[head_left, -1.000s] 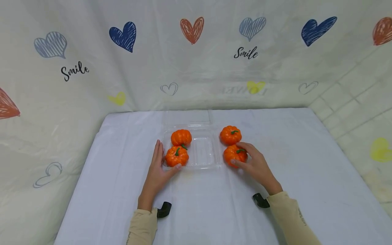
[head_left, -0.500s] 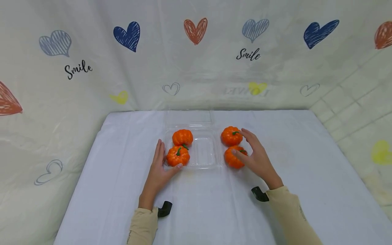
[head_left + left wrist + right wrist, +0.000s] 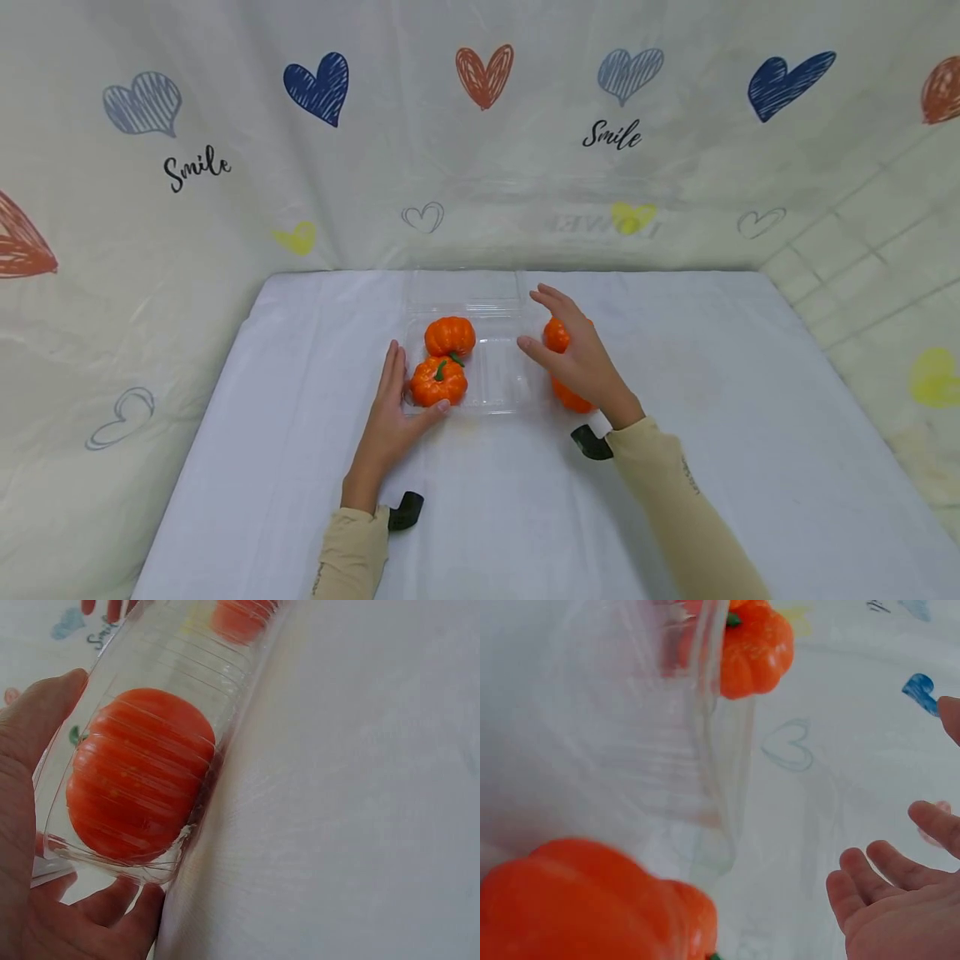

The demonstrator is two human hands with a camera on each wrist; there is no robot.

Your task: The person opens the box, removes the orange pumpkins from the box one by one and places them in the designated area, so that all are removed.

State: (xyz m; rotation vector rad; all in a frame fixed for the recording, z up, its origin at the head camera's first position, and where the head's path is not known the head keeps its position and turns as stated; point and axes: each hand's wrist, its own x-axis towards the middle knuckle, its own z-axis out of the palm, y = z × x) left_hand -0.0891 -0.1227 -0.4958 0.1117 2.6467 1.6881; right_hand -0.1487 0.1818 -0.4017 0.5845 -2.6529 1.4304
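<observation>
Your right hand (image 3: 576, 354), spread and empty, is nearer the two pumpkins (image 3: 573, 398) right of the clear box (image 3: 501, 375); left hand (image 3: 390, 425), straight-fingered, braces its left.

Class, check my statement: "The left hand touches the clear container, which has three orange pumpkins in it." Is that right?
The number is wrong: the head view shows two orange pumpkins in the clear container, not three. The left hand does touch it.

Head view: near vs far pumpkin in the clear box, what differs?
Pose: the near pumpkin shows its stem on top; the far pumpkin is tipped, stem toward the near one.
Place: near pumpkin beside the left hand, far pumpkin farther off.
Both: orange, green-stemmed, in the box.
</observation>
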